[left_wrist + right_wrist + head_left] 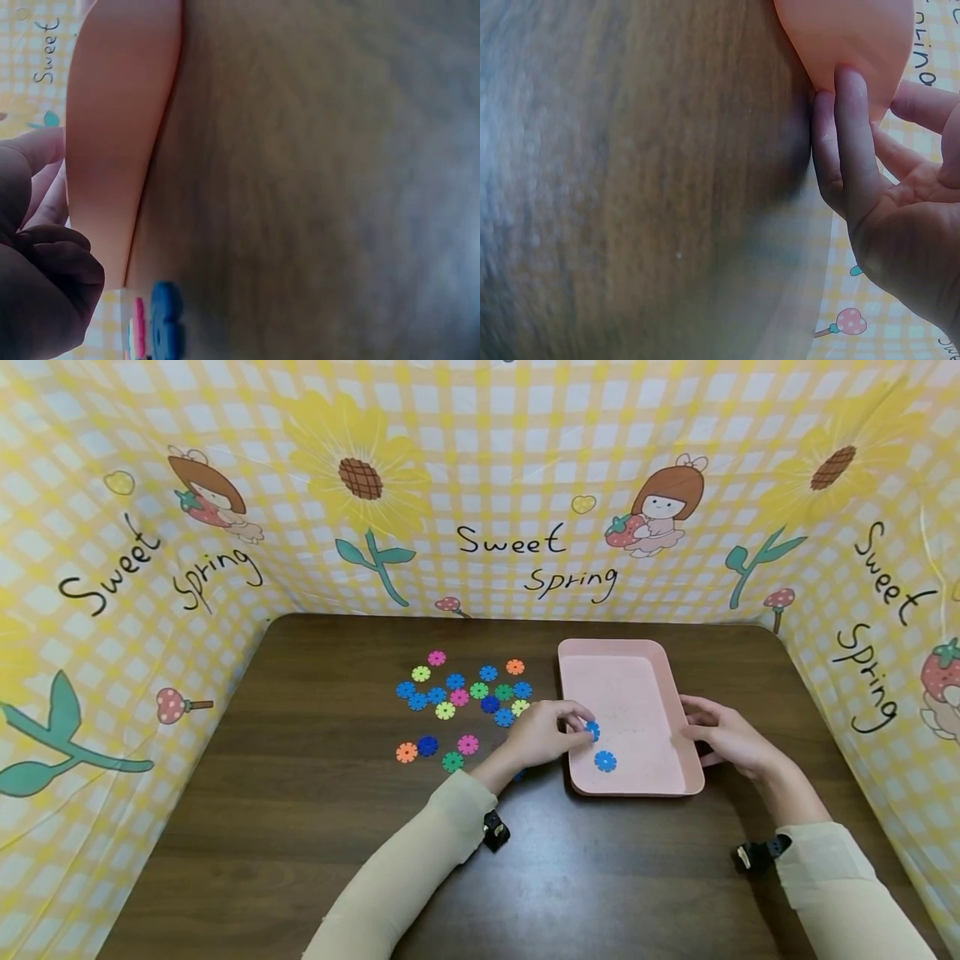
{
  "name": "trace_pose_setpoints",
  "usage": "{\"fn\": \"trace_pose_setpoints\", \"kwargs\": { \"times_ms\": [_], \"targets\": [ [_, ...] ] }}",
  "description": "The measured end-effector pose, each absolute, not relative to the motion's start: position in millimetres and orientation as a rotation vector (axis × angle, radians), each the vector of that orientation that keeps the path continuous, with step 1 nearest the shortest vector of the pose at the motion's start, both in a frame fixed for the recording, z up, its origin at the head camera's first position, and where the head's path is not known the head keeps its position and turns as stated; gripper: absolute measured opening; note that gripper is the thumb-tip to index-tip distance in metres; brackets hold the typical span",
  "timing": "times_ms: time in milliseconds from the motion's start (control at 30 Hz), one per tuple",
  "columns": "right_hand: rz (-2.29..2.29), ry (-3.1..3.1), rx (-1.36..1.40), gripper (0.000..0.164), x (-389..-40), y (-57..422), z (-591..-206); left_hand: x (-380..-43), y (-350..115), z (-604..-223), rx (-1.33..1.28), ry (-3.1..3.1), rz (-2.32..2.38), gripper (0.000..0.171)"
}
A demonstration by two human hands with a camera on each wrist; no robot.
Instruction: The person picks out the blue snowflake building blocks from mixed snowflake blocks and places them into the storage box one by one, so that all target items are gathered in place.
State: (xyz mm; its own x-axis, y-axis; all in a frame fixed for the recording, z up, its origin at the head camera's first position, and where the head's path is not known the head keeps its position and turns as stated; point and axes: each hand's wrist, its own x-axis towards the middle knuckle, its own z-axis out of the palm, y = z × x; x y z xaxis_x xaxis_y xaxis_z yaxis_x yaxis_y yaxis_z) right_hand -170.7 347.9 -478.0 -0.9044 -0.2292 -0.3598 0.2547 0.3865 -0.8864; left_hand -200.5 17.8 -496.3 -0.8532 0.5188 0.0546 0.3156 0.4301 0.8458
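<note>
My left hand point(543, 731) reaches over the left rim of a pink plastic tray point(637, 693). Between its thumb and fingertips it pinches a blue notched disc point(592, 730); the left wrist view does not show this disc. Flat on the tray floor just below lies another blue disc point(605, 762). On the tray's other side, my right hand point(727, 739) touches the outer wall with extended fingers. The right wrist view shows those fingers point(853, 112) against the pink wall.
Several notched plastic discs point(459, 697) in blue, green, pink, orange and yellow lie loose on the dark wooden table point(300, 827), left of the tray. One blue disc is partly hidden by the left wrist. A yellow checked cloth point(495, 460) stands around the table's back and sides.
</note>
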Motion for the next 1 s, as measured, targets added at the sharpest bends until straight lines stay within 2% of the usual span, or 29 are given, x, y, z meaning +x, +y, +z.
{"fn": "trace_pose_setpoints", "kwargs": {
  "times_ms": [667, 1000],
  "targets": [
    [-1.54, 2.22, 0.023, 0.073, -171.4, 349.7, -481.0, -197.2, 46.2, -493.9, 0.678, 2.618, 1.036, 0.018],
    [-1.541, 2.222, 0.039, 0.074, -171.8, 349.9, -480.6, -196.4, 51.3, -494.8, 0.646, 2.721, 0.897, 0.024]
  ]
}}
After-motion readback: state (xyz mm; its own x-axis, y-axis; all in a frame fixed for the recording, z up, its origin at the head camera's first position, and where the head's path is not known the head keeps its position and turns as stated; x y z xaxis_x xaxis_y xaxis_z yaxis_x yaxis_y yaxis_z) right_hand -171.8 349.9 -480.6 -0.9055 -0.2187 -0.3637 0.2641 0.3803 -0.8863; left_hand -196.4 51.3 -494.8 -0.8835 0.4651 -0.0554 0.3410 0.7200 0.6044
